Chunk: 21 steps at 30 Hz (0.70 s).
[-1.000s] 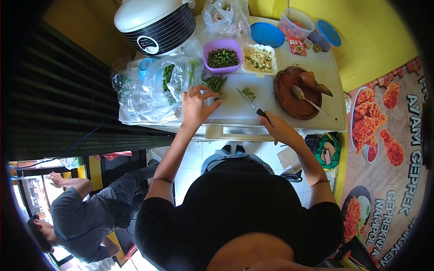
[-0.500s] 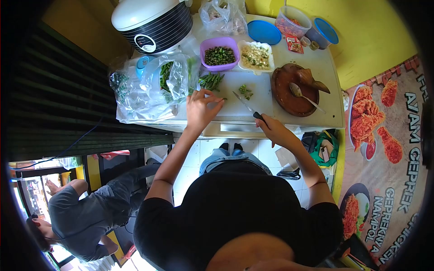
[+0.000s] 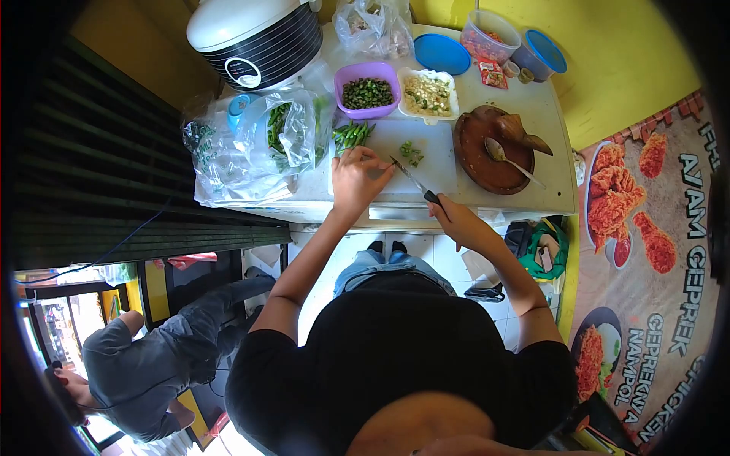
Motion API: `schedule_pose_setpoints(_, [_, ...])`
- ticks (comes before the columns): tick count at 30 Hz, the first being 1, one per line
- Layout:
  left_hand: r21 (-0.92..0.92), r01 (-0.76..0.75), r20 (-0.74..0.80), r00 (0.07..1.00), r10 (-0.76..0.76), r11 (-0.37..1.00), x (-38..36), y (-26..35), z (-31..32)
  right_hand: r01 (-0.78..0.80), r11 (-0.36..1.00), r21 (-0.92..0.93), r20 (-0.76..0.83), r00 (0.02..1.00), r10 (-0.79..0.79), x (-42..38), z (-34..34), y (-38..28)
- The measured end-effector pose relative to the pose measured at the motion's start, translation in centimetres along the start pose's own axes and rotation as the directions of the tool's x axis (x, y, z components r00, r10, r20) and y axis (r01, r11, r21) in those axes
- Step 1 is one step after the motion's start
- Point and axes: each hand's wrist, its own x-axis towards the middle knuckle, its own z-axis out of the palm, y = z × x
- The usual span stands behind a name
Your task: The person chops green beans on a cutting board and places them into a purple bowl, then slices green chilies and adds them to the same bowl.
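My right hand (image 3: 454, 220) is wrapped round the black handle of a knife (image 3: 414, 179). Its blade points up and left over the white cutting board (image 3: 433, 156). My left hand (image 3: 360, 180) is closed in a pinch at the knife's tip, on what looks like a green chili, mostly hidden by the fingers. Just above that hand lies a pile of whole green chilies (image 3: 352, 136). Cut green pieces (image 3: 411, 153) sit on the board right of the blade tip. Behind are a purple bowl (image 3: 367, 71) of chopped greens and a white tray (image 3: 428, 118) of chopped pale and green bits.
Right of the board stands a brown mortar (image 3: 487, 182) with a pestle (image 3: 523, 134) and spoon (image 3: 496, 150). Plastic bags (image 3: 251, 173) and a rice cooker (image 3: 262, 45) crowd the left. A blue lid (image 3: 442, 55) lies behind. Another person (image 3: 152, 365) is at lower left.
My left hand has moved right to the knife's tip, and its fingers have drawn closer together. The knife has shifted slightly left. The other person's arm has lowered.
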Motion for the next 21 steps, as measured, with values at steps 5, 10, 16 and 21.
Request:
schedule_pose_setpoints(5, [-0.023,-0.001,-0.008,1.000,0.001,1.000,-0.3,0.2,-0.3,0.005,0.995,-0.098,-0.004,1.000,-0.005,0.1,0.2,-0.4])
schedule_pose_setpoints(10, [-0.071,-0.013,-0.006,1.000,0.013,0.997,-0.1,-0.4,0.1,-0.078,0.980,-0.184,-0.006,0.997,0.079,0.4,0.2,-2.2])
schedule_pose_setpoints(16, [-0.037,-0.037,-0.023,0.999,0.036,0.999,0.2,-0.6,-0.3,-0.058,0.993,-0.099,-0.022,0.998,0.056,1.2,0.6,-0.8])
schedule_pose_setpoints(21, [-0.004,0.005,-0.009,1.000,-0.005,1.000,0.7,-0.3,0.3,-0.008,0.998,0.058,-0.074,0.997,0.012,0.5,-0.1,0.3])
